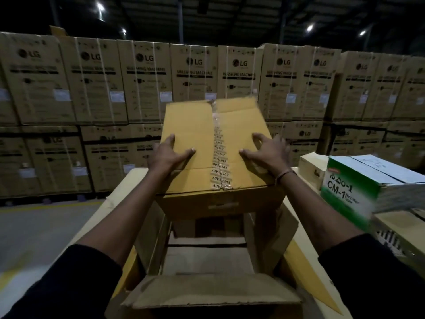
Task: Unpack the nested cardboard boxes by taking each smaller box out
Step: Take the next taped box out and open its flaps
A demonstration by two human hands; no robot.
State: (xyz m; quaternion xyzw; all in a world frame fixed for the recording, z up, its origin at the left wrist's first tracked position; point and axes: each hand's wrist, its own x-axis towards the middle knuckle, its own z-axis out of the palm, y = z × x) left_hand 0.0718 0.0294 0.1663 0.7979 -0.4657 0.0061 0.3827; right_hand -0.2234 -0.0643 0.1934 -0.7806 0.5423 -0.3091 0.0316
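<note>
A brown cardboard box (202,125), sealed down its middle with printed clear tape, is held up and tilted above a larger open cardboard box (207,293). My left hand (169,153) grips its left side, thumb spread across the top face. My right hand (268,150) grips the right side the same way, a thin band on its wrist. The larger box stands below with its flaps folded outward, and its inside looks dark with a flat cardboard bottom. The lifted box's lower end sits level with the big box's far rim.
A green and white box (354,183) marked CM-1 stands at the right, with a small pale box (312,166) behind it. Stacked washing machine cartons (96,84) form a wall across the back. Grey floor (34,231) with a yellow line lies at the left.
</note>
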